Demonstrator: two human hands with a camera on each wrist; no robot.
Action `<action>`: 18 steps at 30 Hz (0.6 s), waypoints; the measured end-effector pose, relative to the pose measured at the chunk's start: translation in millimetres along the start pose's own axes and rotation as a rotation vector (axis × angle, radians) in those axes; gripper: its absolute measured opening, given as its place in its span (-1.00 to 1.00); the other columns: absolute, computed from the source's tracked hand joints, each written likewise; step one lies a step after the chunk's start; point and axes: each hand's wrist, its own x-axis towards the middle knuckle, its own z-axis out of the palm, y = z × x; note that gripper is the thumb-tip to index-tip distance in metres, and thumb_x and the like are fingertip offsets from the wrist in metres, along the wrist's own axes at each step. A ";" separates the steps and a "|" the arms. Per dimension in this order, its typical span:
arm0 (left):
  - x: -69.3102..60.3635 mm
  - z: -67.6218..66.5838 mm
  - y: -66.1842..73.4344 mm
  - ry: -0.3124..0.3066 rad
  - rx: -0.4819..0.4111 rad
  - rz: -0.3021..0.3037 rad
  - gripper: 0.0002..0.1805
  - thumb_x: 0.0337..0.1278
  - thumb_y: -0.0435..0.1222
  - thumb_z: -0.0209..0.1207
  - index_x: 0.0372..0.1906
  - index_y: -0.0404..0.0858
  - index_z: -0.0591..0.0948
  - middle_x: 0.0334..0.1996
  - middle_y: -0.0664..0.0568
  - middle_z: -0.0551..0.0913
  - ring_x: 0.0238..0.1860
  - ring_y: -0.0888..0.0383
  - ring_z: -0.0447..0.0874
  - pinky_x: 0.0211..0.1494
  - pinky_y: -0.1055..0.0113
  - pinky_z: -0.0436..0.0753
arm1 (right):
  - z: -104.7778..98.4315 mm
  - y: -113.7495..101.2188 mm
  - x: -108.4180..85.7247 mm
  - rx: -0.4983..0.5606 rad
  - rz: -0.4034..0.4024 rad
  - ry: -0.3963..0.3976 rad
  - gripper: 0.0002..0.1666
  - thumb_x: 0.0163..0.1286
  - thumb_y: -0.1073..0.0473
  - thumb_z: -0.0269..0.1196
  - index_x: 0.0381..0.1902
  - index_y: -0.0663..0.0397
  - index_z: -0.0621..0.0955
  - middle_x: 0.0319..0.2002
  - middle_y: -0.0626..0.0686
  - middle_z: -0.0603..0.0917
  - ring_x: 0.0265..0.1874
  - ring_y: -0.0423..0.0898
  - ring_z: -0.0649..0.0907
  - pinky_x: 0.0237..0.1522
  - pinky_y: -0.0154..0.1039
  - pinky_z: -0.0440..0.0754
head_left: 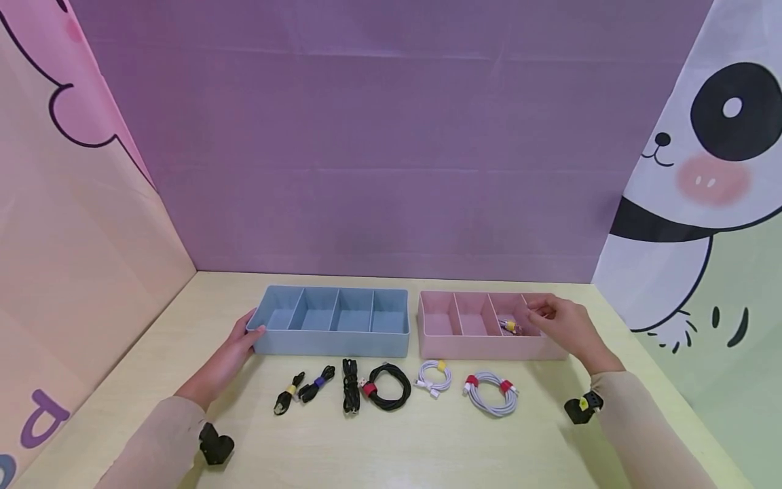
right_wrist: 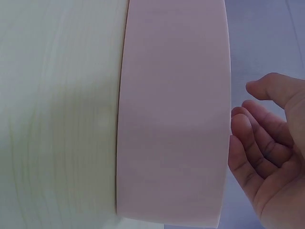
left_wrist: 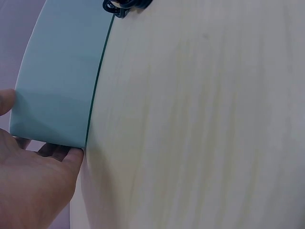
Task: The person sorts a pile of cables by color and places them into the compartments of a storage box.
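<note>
A blue divided storage box stands at the left. My left hand grips its left end, with the thumb at the front corner; in the left wrist view the fingers lie against the end wall. To the right stands a pink divided storage box. Over its rightmost compartment hovers my right hand, fingers loosely bent. In the right wrist view thumb and fingers stand apart with nothing between them. A small cable bundle with a yellow tie lies in the pink box's third compartment from the left.
In front of the boxes lie several tied cables: black ones with a yellow tie and a blue tie, a black bundle, a black coil, a small white coil and a larger white coil. A purple backdrop rises behind.
</note>
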 end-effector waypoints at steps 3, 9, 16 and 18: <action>0.1 -0.2 0.2 -0.001 -0.003 0.003 -0.20 0.63 -0.10 -0.27 0.56 -0.25 -0.48 0.54 -0.33 -0.50 0.54 -0.31 -0.44 0.51 -0.26 -0.15 | -0.8 -2.2 -0.2 0.005 0.000 -0.006 -0.72 0.39 0.16 0.30 -0.06 0.27 0.67 -0.28 0.09 0.72 -0.25 0.05 0.66 -0.22 -0.11 0.63; -0.3 0.2 -0.4 0.001 -0.005 -0.004 -0.20 0.63 -0.11 -0.27 0.56 -0.25 -0.48 0.55 -0.33 -0.49 0.54 -0.30 -0.43 0.51 -0.24 -0.14 | -1.3 -6.9 -1.8 0.018 -0.004 -0.022 -0.73 0.38 0.18 0.30 -0.07 0.26 0.68 -0.27 0.08 0.71 -0.26 0.03 0.65 -0.23 -0.15 0.64; -0.1 0.6 -0.3 0.001 -0.007 -0.003 -0.20 0.63 -0.10 -0.27 0.56 -0.26 -0.47 0.55 -0.33 -0.49 0.54 -0.30 -0.43 0.51 -0.24 -0.15 | -2.8 -10.5 -6.7 0.012 -0.013 -0.038 -0.73 0.38 0.13 0.31 -0.08 0.21 0.67 -0.27 0.05 0.70 -0.25 0.01 0.64 -0.21 -0.16 0.64; 0.0 0.4 -0.3 0.000 -0.005 -0.006 -0.20 0.63 -0.09 -0.27 0.56 -0.25 -0.48 0.54 -0.33 -0.49 0.54 -0.30 -0.45 0.51 -0.25 -0.16 | -3.4 -11.1 -8.0 0.006 -0.016 -0.039 -0.73 0.37 0.13 0.32 -0.09 0.21 0.67 -0.28 0.04 0.70 -0.26 0.01 0.63 -0.22 -0.15 0.63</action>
